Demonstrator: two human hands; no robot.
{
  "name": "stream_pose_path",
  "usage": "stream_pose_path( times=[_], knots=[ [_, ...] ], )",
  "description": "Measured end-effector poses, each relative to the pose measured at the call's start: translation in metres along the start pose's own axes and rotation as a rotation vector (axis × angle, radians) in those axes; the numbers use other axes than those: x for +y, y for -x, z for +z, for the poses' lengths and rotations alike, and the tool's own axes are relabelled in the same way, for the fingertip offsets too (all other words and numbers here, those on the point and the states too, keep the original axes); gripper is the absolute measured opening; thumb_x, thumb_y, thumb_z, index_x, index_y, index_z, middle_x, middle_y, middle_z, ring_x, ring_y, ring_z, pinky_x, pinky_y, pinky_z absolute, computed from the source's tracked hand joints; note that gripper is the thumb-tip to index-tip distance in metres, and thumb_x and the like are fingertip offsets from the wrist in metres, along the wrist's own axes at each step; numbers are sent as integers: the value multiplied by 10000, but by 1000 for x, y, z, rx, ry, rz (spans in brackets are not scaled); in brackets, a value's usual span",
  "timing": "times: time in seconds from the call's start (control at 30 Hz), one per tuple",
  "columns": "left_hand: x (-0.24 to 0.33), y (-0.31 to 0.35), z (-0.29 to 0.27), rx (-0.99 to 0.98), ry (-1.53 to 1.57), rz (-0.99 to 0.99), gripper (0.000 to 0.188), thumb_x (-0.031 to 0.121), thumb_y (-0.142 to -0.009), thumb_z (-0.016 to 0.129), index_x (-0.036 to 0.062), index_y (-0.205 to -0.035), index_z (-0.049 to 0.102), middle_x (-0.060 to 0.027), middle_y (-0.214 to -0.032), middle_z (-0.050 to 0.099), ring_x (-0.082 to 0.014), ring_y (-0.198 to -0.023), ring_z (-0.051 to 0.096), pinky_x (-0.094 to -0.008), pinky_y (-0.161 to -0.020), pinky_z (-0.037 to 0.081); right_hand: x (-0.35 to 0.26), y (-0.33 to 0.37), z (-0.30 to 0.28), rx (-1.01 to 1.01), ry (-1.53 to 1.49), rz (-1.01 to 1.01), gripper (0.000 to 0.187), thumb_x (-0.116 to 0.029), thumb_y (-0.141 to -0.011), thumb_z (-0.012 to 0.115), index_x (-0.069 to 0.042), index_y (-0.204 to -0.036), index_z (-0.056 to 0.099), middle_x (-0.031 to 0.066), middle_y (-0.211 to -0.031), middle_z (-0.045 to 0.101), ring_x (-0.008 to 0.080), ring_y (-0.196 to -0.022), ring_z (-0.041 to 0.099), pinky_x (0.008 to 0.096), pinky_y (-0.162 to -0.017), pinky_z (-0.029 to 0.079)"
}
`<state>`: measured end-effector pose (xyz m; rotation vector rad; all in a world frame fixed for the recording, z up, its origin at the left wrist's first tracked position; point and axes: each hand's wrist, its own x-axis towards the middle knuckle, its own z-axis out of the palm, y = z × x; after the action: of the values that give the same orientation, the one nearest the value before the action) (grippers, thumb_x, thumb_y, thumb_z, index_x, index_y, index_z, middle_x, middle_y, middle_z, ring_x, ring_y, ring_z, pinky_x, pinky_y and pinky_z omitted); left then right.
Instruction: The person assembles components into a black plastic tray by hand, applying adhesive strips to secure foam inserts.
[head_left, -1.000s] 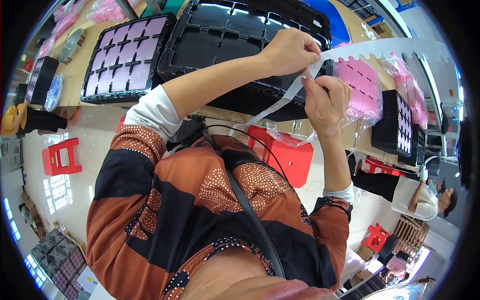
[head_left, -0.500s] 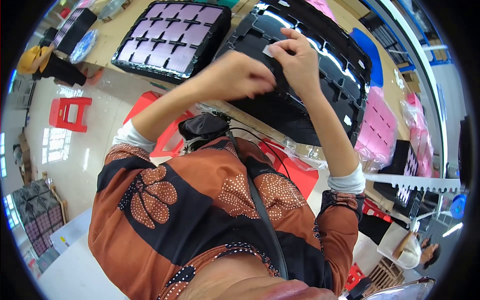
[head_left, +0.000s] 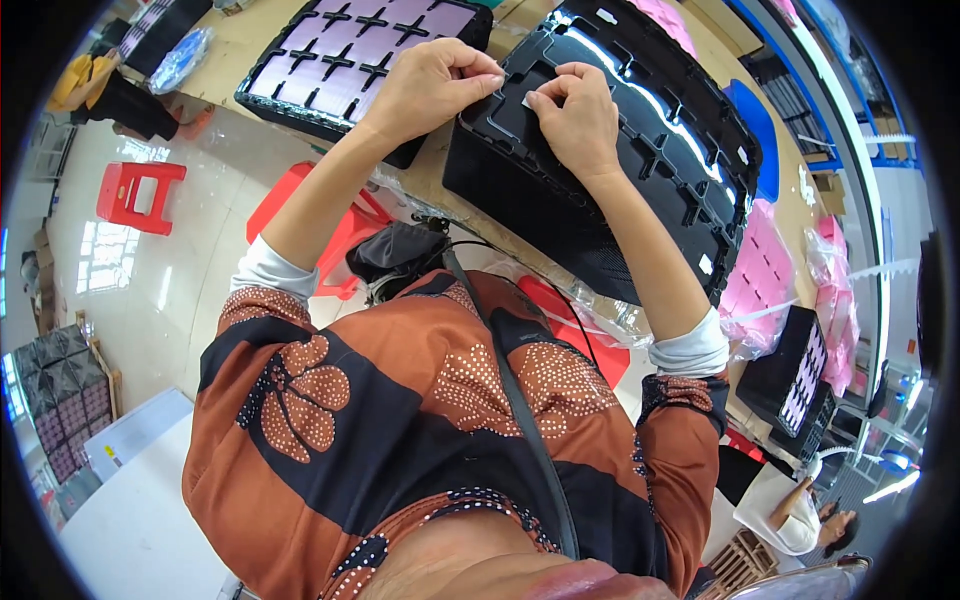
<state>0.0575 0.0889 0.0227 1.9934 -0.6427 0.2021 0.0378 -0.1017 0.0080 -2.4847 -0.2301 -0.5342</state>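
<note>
Head view: at left, a red stool [head_left: 140, 197] stands on the floor; right of it, on the worktop [head_left: 220, 92], sits a black tray filled with lilac pieces [head_left: 295, 112]. Left hand [head_left: 432, 88] hangs in front of that tray's right side, back of hand up, fingers curled, thumb and index tips close together and pointing right; cannot tell whether anything thin lies between them. Just beyond those tips, slightly lower in view, a small white label [head_left: 527, 101] shows over the left end of the large black tray [head_left: 545, 195]. Label lies right of the left hand and directly at the left side of the right thumb, so the right hand [head_left: 580, 125] is nearer. Right hand is partly closed, thumb and bent index pointing left toward the left hand; cannot tell if it pinches the label or only presses on it. Label's long axis: too small to read. Large tray's long axis runs from upper left to lower right, both hands working near its left end. Further white labels [head_left: 706, 264] sit along its far edge and right end. Far right: bagged pink trays [head_left: 755, 275], just beside.
</note>
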Motion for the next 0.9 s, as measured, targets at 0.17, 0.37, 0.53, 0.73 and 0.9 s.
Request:
stream_pose_path(
  times=[0.17,0.37,0.53,0.73,0.9],
  knots=[
    [6,-12,12,13,28,45,182,182,-763,658,22,-848,669,-70,-705,639,-125,-621,591,-231,-584,471,-1,-7,-7,23,99,-21,376,-195,-713,665,-102,-1061,555,110,-989,530,309,-927,548,394,-773,451],
    [21,-25,29,-192,-308,161,175,161,-742,624,23,-843,663,-131,-725,642,-214,-672,629,-284,-628,481,32,-9,-32,-29,-178,-319,191,-70,-733,610,-44,-922,613,99,-1009,542,262,-788,589,328,-721,475],
    [37,-32,33,-280,-515,50,177,186,-718,631,43,-812,678,-126,-709,641,-257,-674,623,-320,-653,488,58,12,-82,-17,-103,-413,150,-30,-747,591,-23,-896,607,98,-981,569,239,-860,583,298,-741,473],
    [42,-32,33,-318,-617,-26,164,181,-721,641,39,-792,680,-142,-702,638,-272,-685,627,-330,-660,492,79,39,-118,-59,-105,-333,125,-14,-773,579,-7,-896,605,99,-974,578,217,-814,587,270,-691,484],
    [29,-33,11,-323,-692,-105,105,157,-698,662,53,-696,654,-149,-723,638,-292,-747,632,-372,-683,502,74,46,-114,-57,-106,-302,110,9,-789,569,12,-896,597,102,-973,579,181,-765,593,244,-649,488]
  ],
)
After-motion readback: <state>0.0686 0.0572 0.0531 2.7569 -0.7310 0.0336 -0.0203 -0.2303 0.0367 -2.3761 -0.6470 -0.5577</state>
